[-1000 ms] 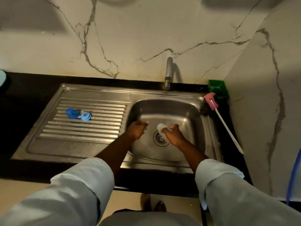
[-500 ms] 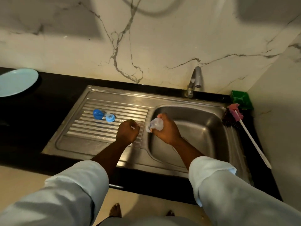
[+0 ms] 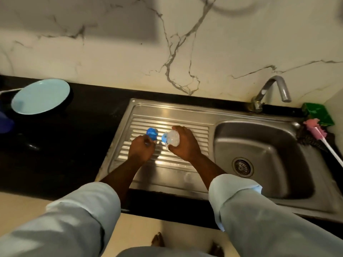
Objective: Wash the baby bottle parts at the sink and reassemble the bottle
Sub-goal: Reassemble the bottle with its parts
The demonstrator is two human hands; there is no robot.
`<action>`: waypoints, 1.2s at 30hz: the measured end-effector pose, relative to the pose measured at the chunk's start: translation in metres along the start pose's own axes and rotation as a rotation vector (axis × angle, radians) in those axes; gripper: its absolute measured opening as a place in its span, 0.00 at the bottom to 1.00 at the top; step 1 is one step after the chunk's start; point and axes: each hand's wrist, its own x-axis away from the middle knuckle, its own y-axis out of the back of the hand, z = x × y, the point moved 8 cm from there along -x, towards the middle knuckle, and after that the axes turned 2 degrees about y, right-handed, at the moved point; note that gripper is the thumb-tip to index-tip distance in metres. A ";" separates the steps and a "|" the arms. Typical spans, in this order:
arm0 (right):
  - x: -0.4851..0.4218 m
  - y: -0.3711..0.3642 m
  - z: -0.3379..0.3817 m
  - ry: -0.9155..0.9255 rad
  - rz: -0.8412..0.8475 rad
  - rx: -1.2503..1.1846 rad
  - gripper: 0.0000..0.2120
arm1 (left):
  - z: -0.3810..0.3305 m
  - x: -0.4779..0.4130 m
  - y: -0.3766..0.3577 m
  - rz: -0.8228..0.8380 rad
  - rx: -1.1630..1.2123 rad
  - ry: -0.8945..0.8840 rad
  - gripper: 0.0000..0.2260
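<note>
white marble wall and a black counter sit behind the ribbed steel draining board [image 3: 181,127]. the right hand [image 3: 183,144] curls round the clear plastic bottle body [image 3: 173,139], tipped on its side, maybe so the top goes on easily. the left hand [image 3: 142,150] is curled near the round blue cap [image 3: 152,133]; whether it touches is hard to tell. a light blue ring [image 3: 164,137] lies beside the bottle. farther off are a pale blue plate [image 3: 40,96], bent steel tap [image 3: 271,93], and pink brush [image 3: 315,127]. nothing blocks the hands.
</note>
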 end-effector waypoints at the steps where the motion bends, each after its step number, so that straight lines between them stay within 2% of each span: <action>1: 0.000 -0.004 0.002 -0.020 0.004 -0.002 0.39 | 0.003 -0.001 0.003 0.006 0.022 -0.002 0.05; 9: 0.003 -0.016 0.007 -0.074 -0.019 0.059 0.39 | 0.022 -0.005 0.004 0.039 0.099 -0.007 0.07; 13: 0.006 -0.019 0.006 -0.075 0.028 0.103 0.39 | 0.020 -0.002 0.003 0.049 0.102 -0.012 0.07; 20: 0.016 -0.005 -0.005 -0.043 0.060 0.109 0.45 | 0.016 0.014 -0.002 0.119 0.104 0.034 0.05; 24: 0.018 0.017 -0.013 -0.054 0.036 0.063 0.37 | 0.005 0.024 0.000 0.103 0.092 0.018 0.05; 27: 0.025 0.048 -0.006 0.007 -0.143 0.061 0.26 | -0.010 0.026 0.010 0.013 0.075 -0.030 0.06; 29: 0.030 0.065 0.002 0.058 -0.233 0.106 0.24 | -0.022 0.030 0.016 -0.071 0.059 -0.058 0.06; 30: 0.028 0.066 -0.001 0.027 -0.185 0.114 0.25 | -0.028 0.033 0.018 -0.096 0.049 -0.064 0.07; 31: 0.026 0.060 -0.010 -0.055 -0.043 0.123 0.29 | -0.033 0.034 0.016 -0.093 0.019 -0.064 0.07; 33: 0.034 0.037 -0.034 -0.221 0.393 0.229 0.36 | -0.037 0.035 0.003 0.023 -0.100 -0.023 0.04; 34: 0.041 0.031 -0.041 -0.244 0.527 0.265 0.37 | -0.036 0.037 -0.007 0.117 -0.156 0.013 0.05; 36: 0.045 0.029 -0.047 -0.205 0.509 0.235 0.35 | -0.029 0.041 -0.019 0.230 -0.160 0.075 0.12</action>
